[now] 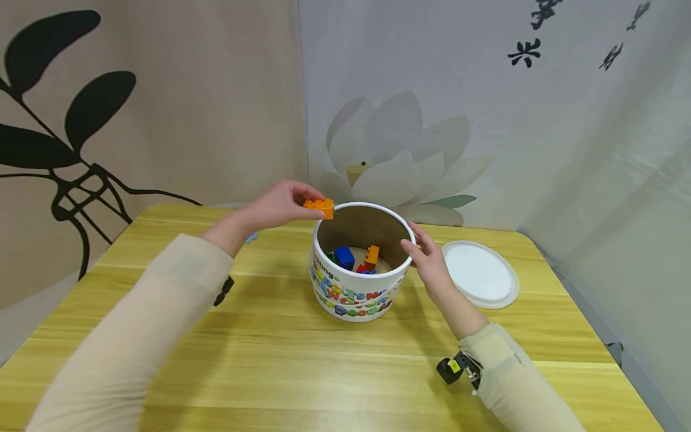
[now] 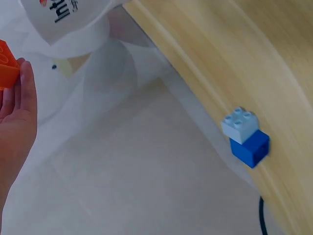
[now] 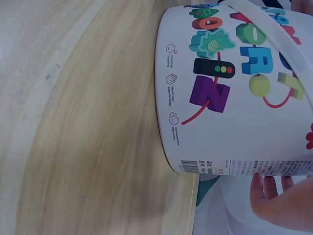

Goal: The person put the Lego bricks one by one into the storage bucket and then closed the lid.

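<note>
Held brick (image 1: 321, 208): solid orange. Bucket (image 1: 358, 288): white exterior printed with multicoloured letters and pictures, including a purple N, a blue R and a teal creature. Bricks inside: blue brick (image 1: 344, 257), orange brick (image 1: 372, 256), red brick (image 1: 361, 269). Loose bricks: light blue brick (image 2: 240, 125), darker blue brick (image 2: 250, 149). Lid (image 1: 479, 274): white. Table (image 1: 259, 360): yellow-tan, wood-grain pattern. Sleeves (image 1: 135, 318): plain cream. Backdrop (image 1: 227, 90): beige and pale grey, printed with black leaves, black characters and a pale lotus
</note>
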### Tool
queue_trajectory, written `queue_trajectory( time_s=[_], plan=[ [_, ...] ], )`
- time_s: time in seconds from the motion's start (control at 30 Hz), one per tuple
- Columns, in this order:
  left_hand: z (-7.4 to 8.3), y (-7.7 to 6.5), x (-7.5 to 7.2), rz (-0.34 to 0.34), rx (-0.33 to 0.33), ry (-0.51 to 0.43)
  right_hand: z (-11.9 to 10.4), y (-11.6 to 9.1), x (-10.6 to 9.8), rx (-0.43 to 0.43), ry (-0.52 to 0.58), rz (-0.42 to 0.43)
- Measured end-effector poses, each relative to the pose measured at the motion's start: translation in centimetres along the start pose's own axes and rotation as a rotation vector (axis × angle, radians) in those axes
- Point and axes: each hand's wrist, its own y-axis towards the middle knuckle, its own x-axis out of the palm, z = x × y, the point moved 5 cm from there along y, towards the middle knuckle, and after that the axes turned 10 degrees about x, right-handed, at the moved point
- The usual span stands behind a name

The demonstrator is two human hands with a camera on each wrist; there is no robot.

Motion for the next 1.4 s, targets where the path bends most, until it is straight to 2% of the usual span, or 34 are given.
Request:
queue_trajectory(
  time_s=[0.37, 0.6, 0.77, 0.87, 0.97, 1.23, 1.4],
  plan=[
    [1.9, 2.0, 2.6, -0.073, 0.07, 0.022, 0.0, 0.1, 0.0, -0.002, 0.004, 0.007],
    [1.9, 2.4, 3.7, -0.086, 0.089, 0.049, 0.0, 0.3, 0.0, -0.003, 0.015, 0.005],
    [1.3, 2.1, 3.5, -0.062, 0.087, -0.007, -0.1, 0.2, 0.0, -0.008, 0.002, 0.002],
    [0.3, 1.8, 2.6, -0.015, 0.076, -0.015, -0.2, 0.2, -0.1, -0.009, -0.005, 0.003],
    [-1.5, 1.2, 1.2, 0.047, 0.05, -0.001, -0.3, 0.2, -0.1, -0.01, -0.002, 0.002],
    [-7.9, -1.9, -2.6, 0.192, -0.106, 0.025, -0.4, 0.0, -0.1, -0.015, 0.004, -0.008],
    [-11.8, -4.6, -4.0, 0.272, -0.223, 0.088, 0.1, 0.0, 0.1, -0.009, 0.011, -0.004]
  ],
)
